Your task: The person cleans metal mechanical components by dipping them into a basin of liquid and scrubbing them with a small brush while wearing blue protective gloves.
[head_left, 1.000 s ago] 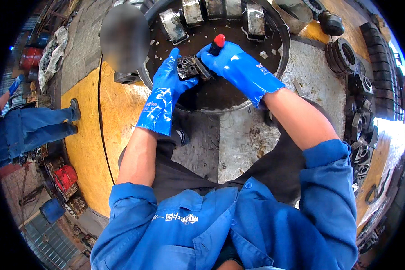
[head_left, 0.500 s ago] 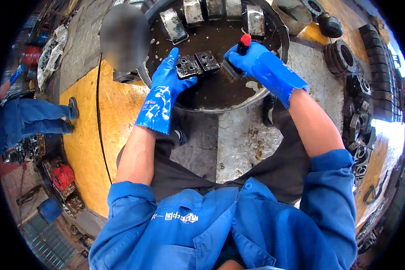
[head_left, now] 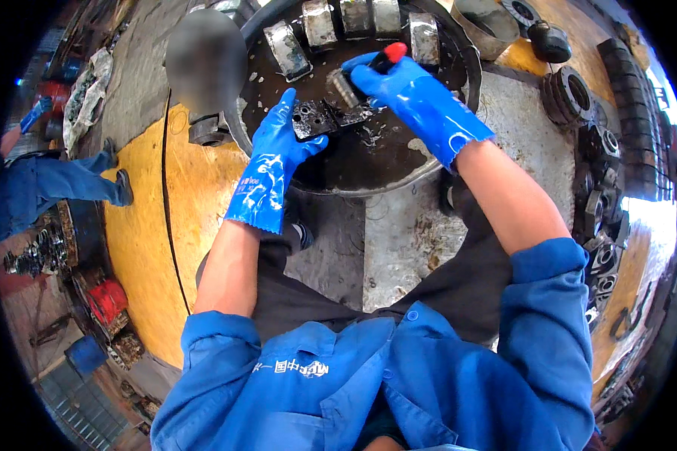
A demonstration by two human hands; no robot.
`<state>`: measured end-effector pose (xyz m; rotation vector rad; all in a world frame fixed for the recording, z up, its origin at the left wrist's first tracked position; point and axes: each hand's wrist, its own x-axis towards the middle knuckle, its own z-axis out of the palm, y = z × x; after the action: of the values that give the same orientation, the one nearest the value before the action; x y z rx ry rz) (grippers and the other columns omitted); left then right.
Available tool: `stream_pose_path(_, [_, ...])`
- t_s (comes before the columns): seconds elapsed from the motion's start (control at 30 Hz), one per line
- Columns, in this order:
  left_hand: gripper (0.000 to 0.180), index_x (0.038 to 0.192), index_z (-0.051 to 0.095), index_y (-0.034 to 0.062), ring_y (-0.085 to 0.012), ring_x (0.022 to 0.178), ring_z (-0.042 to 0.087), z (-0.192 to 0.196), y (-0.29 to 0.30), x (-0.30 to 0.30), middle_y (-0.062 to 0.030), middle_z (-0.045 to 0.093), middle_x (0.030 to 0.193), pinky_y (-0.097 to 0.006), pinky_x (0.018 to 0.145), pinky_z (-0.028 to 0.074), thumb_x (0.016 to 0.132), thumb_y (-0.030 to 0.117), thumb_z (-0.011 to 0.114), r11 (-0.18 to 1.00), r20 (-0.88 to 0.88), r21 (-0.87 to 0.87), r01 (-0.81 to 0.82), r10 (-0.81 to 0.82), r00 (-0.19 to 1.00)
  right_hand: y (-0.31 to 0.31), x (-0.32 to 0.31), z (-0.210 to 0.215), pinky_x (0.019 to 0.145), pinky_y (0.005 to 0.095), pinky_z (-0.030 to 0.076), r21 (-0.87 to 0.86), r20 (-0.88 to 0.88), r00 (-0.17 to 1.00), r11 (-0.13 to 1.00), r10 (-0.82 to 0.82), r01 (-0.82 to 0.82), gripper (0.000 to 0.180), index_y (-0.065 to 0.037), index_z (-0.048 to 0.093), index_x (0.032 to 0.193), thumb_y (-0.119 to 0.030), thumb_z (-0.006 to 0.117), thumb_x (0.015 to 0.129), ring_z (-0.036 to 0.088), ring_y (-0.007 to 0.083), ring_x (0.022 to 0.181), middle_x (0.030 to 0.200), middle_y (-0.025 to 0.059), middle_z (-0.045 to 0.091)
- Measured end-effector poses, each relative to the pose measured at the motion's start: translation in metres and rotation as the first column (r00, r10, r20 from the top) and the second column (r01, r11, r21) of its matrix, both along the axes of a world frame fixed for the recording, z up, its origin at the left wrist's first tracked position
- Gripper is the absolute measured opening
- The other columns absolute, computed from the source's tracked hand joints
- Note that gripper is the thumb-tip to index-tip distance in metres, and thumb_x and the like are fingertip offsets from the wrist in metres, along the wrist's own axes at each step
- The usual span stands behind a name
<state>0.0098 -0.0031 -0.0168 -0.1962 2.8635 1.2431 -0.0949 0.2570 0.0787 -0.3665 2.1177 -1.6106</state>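
My left hand [head_left: 269,154], in a long blue rubber glove, grips the left end of a dark, wet metal block [head_left: 312,120] with round holes. The block is held over dark liquid in a large round tub [head_left: 423,171]. My right hand [head_left: 402,89], gloved alike, is closed on a brush [head_left: 344,89] with a black, red-tipped handle. Its bristles are just above the far right part of the block; whether they touch it I cannot tell. Liquid splashes beside the block's right end.
Several curved metal pieces [head_left: 286,49] stand in the tub along its far side. To the right lie a stack of metal rings [head_left: 568,94], a dark round pot [head_left: 550,41] and a row of metal parts. Another person's blue trouser legs [head_left: 68,180] show at the left.
My right hand has moved left and away from me, carrying the brush from beside the block to over its far right part. The block's right end has become splashed. The other person's legs have spread apart.
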Motion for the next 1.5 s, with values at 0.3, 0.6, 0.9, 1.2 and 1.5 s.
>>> stream_pose_path(0.3, [0.111,0.158,0.039,0.0087,-0.0273,0.115,0.068,0.008,0.007,-0.006,-0.0099,0.066,0.131,-0.037,0.102,0.054,0.066,0.036,0.096,0.961,0.115,0.26,-0.098,0.07,0.991,-0.005,0.003,-0.012,0.093,0.0369,0.057,0.081,-0.087,0.996,0.996,0.03,-0.023,0.031,-0.012,0.078,0.113,-0.033,0.065,0.093,0.074,0.0262,0.099,0.105,0.0141,0.077])
stream_pose_path(0.6, [0.117,0.158,0.038,0.0082,-0.0326,0.121,0.065,0.025,0.013,-0.002,-0.0163,0.065,0.133,-0.041,0.108,0.05,0.061,0.036,0.097,0.982,0.027,-0.19,0.023,-0.018,0.999,-0.007,0.005,-0.019,0.088,0.0342,0.058,0.041,-0.212,0.971,0.994,0.107,-0.1,0.025,-0.015,0.077,0.117,-0.024,0.067,0.095,0.074,0.0216,0.092,0.098,0.0103,0.077])
stream_pose_path(0.9, [0.111,0.156,0.04,0.0063,-0.0284,0.113,0.067,0.026,0.021,-0.003,-0.0125,0.065,0.129,-0.039,0.101,0.055,0.065,0.033,0.096,0.979,0.09,0.188,-0.085,0.069,0.994,0.001,0.01,-0.029,0.084,0.0337,0.058,0.144,-0.417,0.886,0.977,0.203,-0.156,0.023,-0.016,0.076,0.118,-0.013,0.067,0.097,0.071,0.0176,0.094,0.104,0.0094,0.077])
stream_pose_path(1.2, [0.114,0.157,0.039,0.0074,-0.031,0.117,0.066,0.041,0.025,-0.005,-0.0165,0.064,0.132,-0.038,0.107,0.051,0.063,0.034,0.097,0.992,0.097,-0.121,-0.028,0.04,0.995,0.01,0.005,-0.038,0.085,0.0324,0.058,0.197,-0.411,0.882,0.967,0.23,-0.16,0.023,-0.016,0.076,0.118,-0.01,0.068,0.097,0.07,0.0178,0.09,0.104,0.0074,0.076])
stream_pose_path(1.5, [0.109,0.156,0.039,0.0082,-0.0196,0.111,0.065,0.019,0.016,-0.005,-0.0082,0.065,0.127,-0.036,0.102,0.055,0.066,0.031,0.095,0.998,0.072,-0.058,0.008,-0.004,0.997,0.012,0.004,-0.035,0.082,0.0324,0.059,0.277,-0.412,0.871,0.948,0.267,-0.16,0.023,-0.02,0.077,0.118,-0.014,0.069,0.097,0.071,0.0178,0.087,0.097,0.0073,0.077])
